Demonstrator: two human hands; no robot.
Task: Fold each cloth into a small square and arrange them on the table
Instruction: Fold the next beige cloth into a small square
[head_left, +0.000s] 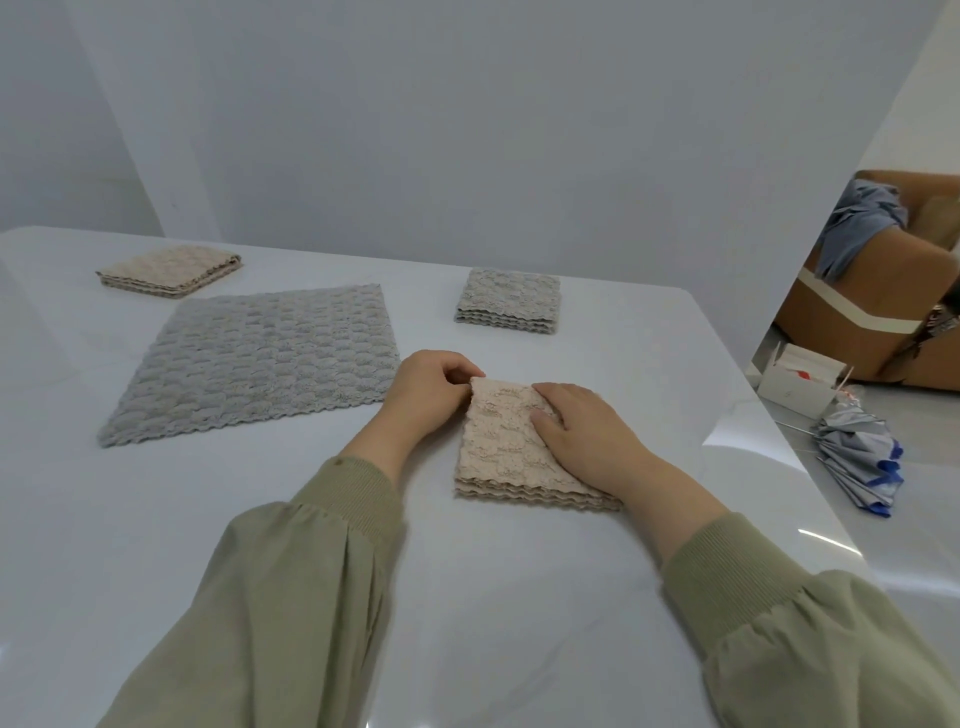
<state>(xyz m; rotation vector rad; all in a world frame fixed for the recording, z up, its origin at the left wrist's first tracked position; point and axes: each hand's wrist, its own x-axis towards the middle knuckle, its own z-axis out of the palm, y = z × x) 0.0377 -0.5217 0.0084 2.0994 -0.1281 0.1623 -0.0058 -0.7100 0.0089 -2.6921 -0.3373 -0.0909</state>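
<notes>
Your left hand (427, 391) pinches the far corner of the folded beige cloth (503, 449) while your flat right hand (589, 439) pins it to the table (467, 597), probably to square its layers.

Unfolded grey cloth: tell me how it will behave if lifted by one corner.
The unfolded grey cloth would probably droop limply: it lies flat and thin on the table. Its tufted pile likely grips rather than slides. Likely light: single layer.
</notes>
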